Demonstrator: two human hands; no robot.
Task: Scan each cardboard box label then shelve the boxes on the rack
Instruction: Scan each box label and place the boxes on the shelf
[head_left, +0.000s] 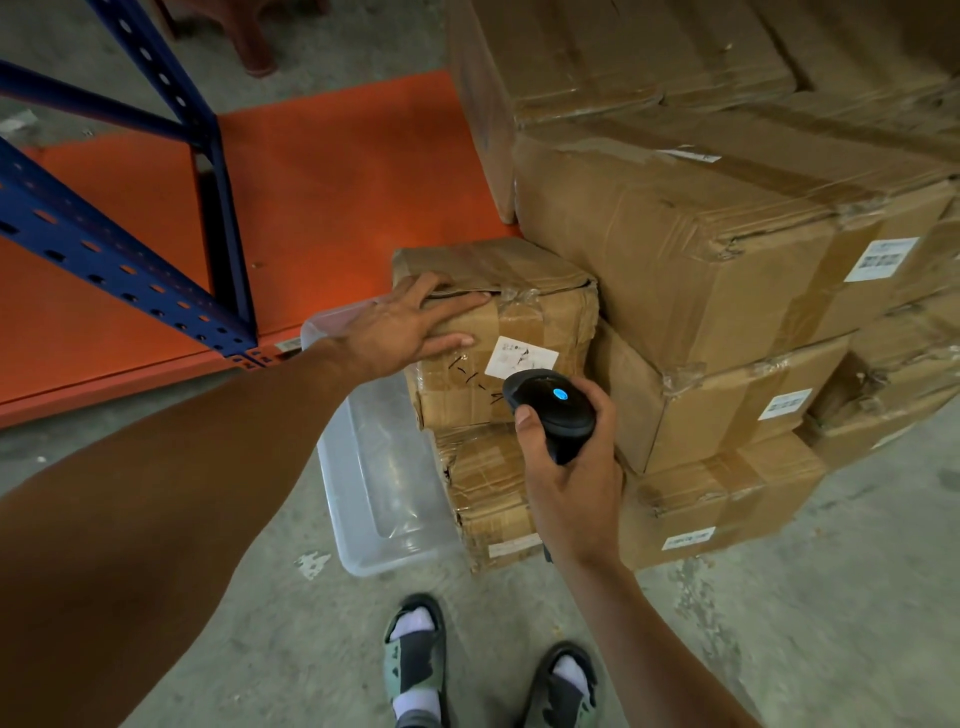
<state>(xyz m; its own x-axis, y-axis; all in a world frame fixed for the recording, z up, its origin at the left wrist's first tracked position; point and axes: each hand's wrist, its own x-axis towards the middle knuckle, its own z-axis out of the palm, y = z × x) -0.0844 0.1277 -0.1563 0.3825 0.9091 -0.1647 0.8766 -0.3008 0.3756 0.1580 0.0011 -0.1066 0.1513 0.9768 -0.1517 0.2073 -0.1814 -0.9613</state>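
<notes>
Black plastic scanner (551, 410) sits clamped in our right hand (571, 483), nose almost on the white label (521, 356) of the top box (498, 332). Our left hand (400, 327) lies flat and spread on that box's left top edge, gripping nothing. The box caps a short stack; a clear bin (384, 483) sits just left of it, bigger cartons (717, 260) right, the orange rack shelf (322, 176) behind-left. We judge the cardboard soft, crumpled, tape slick, probably light; take it by both side faces low, not the torn flap.
</notes>
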